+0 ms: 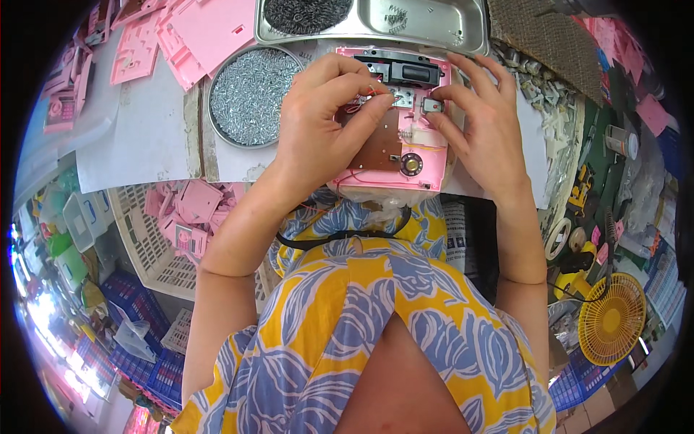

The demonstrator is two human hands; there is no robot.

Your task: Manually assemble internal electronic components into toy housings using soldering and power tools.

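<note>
A pink plastic housing lies with its inside facing up in front of me. It carries a brown circuit board, a round speaker-like disc and a black part along its far edge. My left hand reaches over the board from the left, thumb and forefinger pinched on thin red wires. At the housing's right side, my right hand has its thumb and forefinger on either side of a small silver motor. Its other fingers extend past the housing's far right corner.
A round tin full of small screws stands left of the housing. Behind is a metal tray with dark springs or screws. Pink panels lie far left; a white crate holds more. A yellow fan stands at right.
</note>
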